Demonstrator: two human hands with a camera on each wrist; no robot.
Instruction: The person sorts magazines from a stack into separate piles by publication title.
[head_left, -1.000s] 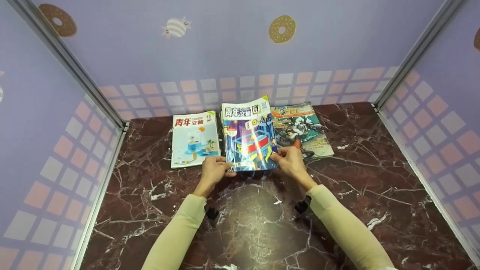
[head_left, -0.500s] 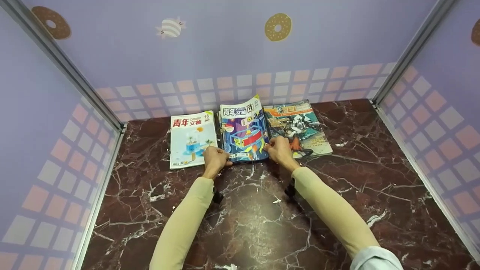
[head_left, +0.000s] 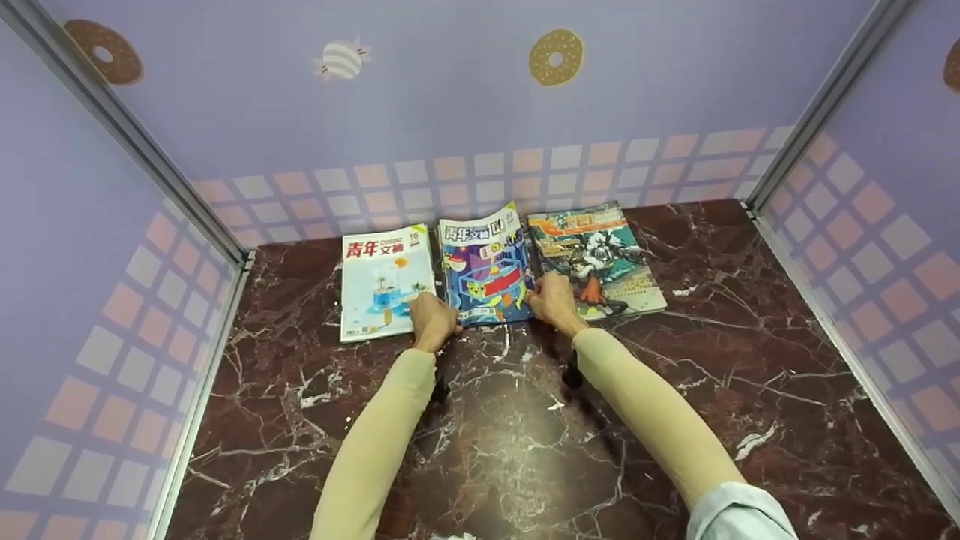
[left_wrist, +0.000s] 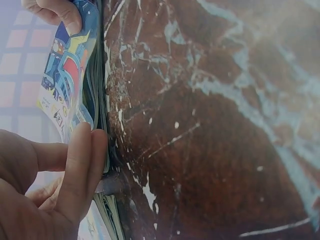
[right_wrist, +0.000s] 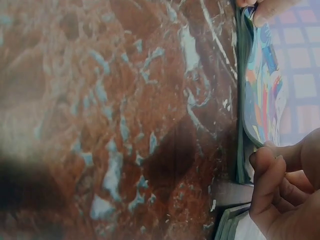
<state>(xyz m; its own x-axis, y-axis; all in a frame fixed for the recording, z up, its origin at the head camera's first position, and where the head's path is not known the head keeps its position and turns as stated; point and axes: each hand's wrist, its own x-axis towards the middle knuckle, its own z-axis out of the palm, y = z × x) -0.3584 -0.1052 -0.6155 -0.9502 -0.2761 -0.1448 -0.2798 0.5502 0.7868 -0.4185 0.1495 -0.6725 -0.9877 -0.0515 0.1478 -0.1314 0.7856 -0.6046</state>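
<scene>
A colourful magazine (head_left: 491,274) with a blue and purple cover lies over the middle stack, its lower edge bowed in both wrist views. My left hand (head_left: 433,319) holds its lower left corner between thumb and fingers; the left wrist view shows two fingers (left_wrist: 82,167) along the edge. At the lower right corner my right hand (head_left: 553,300) pinches the edge, thumb against the index finger (right_wrist: 267,170). Under the cover, the edges of other magazines (left_wrist: 101,100) show. The left hand partly covers a white magazine (head_left: 382,289); the right hand is beside a teal and orange magazine (head_left: 600,255).
Everything lies on a dark red marble-patterned surface (head_left: 495,427). A lilac wall (head_left: 450,97) with pink and white squares rises behind the magazines. Side panels with metal edge strips (head_left: 199,390) bound the surface at left and right.
The colourful magazine has come down onto the middle stack and shifted slightly left and away from me. Both hands have moved along with it, still holding its lower corners.
</scene>
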